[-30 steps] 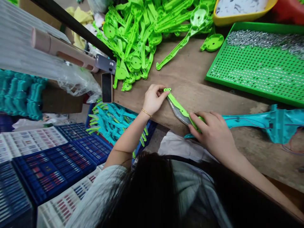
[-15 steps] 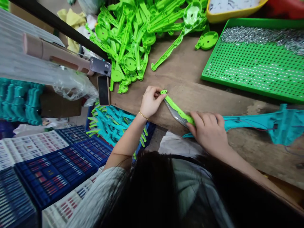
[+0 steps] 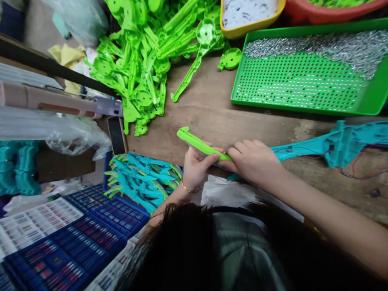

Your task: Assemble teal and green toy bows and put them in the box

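A long, narrow lime-green plastic part (image 3: 197,142) with a hooked tip lies slantwise between my hands, above the front edge of the workbench. My left hand (image 3: 197,166) pinches it around the middle, thumb on the near side. My right hand (image 3: 253,159) is closed around its right end, which the fingers hide. A greyish strip shows along the part's underside. Beyond my right hand, a turquoise plastic piece (image 3: 306,150) with thin wires rests on the bench, partly covered by that hand.
A heap of lime-green parts (image 3: 133,72) covers the back left of the wooden bench (image 3: 206,115). At the back right stands a green perforated tray (image 3: 291,87) with small metal pieces. A phone (image 3: 117,135) lies at the left. Below are turquoise parts (image 3: 136,178) and blue crates (image 3: 69,242).
My left hand has slid from the part's hooked tip to its middle, nearer my right hand. The part is turned so its green side faces up more. The view has shifted right.
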Motion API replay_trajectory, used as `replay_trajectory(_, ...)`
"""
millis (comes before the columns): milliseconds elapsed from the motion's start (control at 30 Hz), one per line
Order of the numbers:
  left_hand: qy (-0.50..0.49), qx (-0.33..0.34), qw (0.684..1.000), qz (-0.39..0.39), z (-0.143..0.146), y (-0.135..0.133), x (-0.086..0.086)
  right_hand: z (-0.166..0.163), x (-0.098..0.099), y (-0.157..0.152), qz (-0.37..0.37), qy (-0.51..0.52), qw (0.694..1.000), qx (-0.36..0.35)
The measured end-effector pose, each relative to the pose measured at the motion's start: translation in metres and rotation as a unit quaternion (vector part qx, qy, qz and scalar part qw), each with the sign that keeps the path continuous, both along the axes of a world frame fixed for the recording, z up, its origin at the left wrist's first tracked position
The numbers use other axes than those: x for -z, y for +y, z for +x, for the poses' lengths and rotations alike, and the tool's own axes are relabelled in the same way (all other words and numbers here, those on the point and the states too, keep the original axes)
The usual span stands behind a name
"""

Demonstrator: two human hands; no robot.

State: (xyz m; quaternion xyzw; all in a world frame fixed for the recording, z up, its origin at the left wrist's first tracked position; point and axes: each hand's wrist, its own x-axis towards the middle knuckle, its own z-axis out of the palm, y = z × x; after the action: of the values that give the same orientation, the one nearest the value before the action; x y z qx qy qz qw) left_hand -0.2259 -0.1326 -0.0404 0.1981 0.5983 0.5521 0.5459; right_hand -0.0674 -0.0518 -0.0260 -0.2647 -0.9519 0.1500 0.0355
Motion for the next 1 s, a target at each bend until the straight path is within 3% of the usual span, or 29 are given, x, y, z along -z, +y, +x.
replay_trajectory(367, 0.000, -0.020, 0.999, -0.028, 0.003, 0.002, -0.012, -0.002, 0.009, 0.009, -0.042, 0.039, 0.998, -0.040)
replay_trajectory(500, -0.046, 0.043, 0.997, -0.046, -0.010, 0.007, -0.021, 0.002, 0.013, 0.010, -0.029, 0.078, 0.995, -0.045)
replay_trajectory(600, 0.010, 0.046, 0.998, -0.038, -0.024, 0.005, -0.028, 0.001, 0.009, 0.007, -0.018, 0.087, 0.995, -0.051)
replay_trajectory(833, 0.121, 0.012, 0.993, -0.009, -0.026, -0.001, -0.027, -0.011, -0.013, 0.003, -0.181, 0.047, 0.982, -0.012)
replay_trajectory(1000, 0.114, 0.056, 0.992, -0.005, -0.036, 0.005, -0.036, -0.001, -0.005, 0.007, -0.203, 0.070, 0.976, -0.019)
